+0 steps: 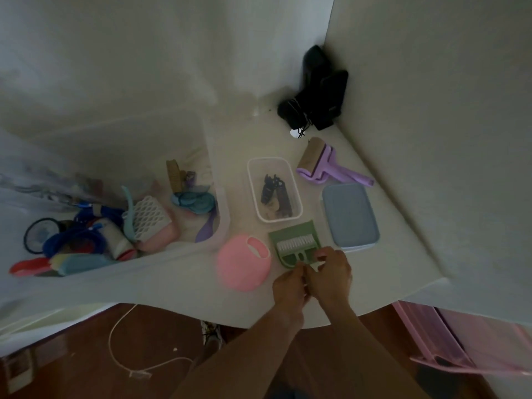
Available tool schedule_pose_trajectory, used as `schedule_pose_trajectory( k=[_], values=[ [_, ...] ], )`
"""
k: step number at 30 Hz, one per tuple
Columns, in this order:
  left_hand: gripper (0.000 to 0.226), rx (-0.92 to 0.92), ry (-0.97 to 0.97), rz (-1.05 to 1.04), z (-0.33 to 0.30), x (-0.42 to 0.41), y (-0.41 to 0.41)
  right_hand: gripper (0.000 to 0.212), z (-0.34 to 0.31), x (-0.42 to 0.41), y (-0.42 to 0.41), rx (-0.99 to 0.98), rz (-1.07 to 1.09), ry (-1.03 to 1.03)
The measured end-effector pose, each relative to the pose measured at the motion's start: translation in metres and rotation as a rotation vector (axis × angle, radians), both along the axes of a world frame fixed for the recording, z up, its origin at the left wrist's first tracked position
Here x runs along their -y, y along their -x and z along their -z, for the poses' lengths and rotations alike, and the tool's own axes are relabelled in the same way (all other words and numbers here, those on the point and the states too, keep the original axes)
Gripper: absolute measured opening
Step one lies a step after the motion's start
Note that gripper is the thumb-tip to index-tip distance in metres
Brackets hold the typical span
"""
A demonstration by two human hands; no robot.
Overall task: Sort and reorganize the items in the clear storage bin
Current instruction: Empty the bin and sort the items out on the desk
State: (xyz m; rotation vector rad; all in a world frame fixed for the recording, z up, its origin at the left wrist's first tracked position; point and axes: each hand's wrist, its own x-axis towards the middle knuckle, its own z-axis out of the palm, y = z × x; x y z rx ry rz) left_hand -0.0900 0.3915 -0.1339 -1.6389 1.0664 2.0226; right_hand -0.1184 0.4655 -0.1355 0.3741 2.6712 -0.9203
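Note:
The clear storage bin [221,226] stands at the left of the white table, holding several items: a white lattice holder [148,217], blue cords, a pink case, a purple spoon. To its right lies a small green dustpan with a white brush [290,241]. My left hand [289,283] and my right hand [331,272] meet at the dustpan's near handle end, fingers pinched on it. A pink round item [243,262] sits just left of the hands.
A small clear container [250,180] with dark clips, a blue lid [349,216], a purple lint roller [325,165] and black objects [316,93] in the corner lie beyond. Walls close the back and right. A pink rack [460,341] stands at the lower right.

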Motion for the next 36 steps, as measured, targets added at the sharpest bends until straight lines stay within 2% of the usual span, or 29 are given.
schedule_pose_trajectory(
  k=[3, 7, 11, 13, 15, 17, 18, 21, 22, 24, 28, 32, 36],
  values=[
    [0.022, -0.001, 0.035, 0.021, 0.001, 0.0, -0.002, 0.026, 0.001, -0.009, -0.008, 0.038, 0.024, -0.001],
    [0.01, -0.031, 0.081, 0.071, 0.005, 0.001, -0.002, 0.026, 0.003, -0.014, -0.015, 0.139, 0.118, 0.118],
    [0.012, -0.052, 0.245, 0.257, 0.045, 0.0, -0.006, 0.022, 0.003, -0.013, -0.015, 0.173, 0.111, 0.105],
    [0.015, -0.053, 0.291, 0.304, 0.036, 0.001, -0.005, 0.023, -0.01, -0.013, -0.012, 0.092, 0.085, 0.009],
    [0.02, -0.058, 0.303, 0.357, 0.02, 0.003, -0.004, 0.022, -0.031, -0.018, -0.002, -0.18, 0.092, -0.109],
    [0.025, -0.051, 0.411, 0.507, 0.007, 0.006, -0.006, 0.036, -0.049, -0.025, 0.02, -0.418, 0.082, -0.2],
    [0.026, -0.026, 0.494, 0.586, 0.002, 0.007, -0.007, 0.052, -0.051, -0.028, 0.035, -0.428, 0.069, -0.237],
    [0.013, -0.076, 0.648, 0.588, -0.017, 0.009, -0.014, 0.104, -0.045, -0.033, 0.077, -0.186, -0.027, -0.352],
    [0.008, -0.127, 0.692, 0.573, -0.021, 0.008, -0.016, 0.112, -0.041, -0.033, 0.085, -0.089, -0.072, -0.39],
    [0.005, -0.205, 0.689, 0.566, -0.03, 0.007, -0.017, 0.116, -0.033, -0.031, 0.091, 0.048, -0.131, -0.403],
    [0.01, -0.344, 0.589, 0.597, -0.051, 0.008, -0.006, 0.106, -0.053, -0.028, 0.085, 0.064, -0.026, -0.259],
    [0.01, -0.431, 0.212, 0.474, -0.084, 0.015, 0.012, 0.101, -0.118, -0.021, 0.049, -0.121, 0.01, -0.097],
    [0.05, -0.548, -0.195, 0.244, -0.138, 0.043, 0.015, 0.106, -0.204, 0.011, 0.013, -0.167, -0.134, 0.052]
  ],
)
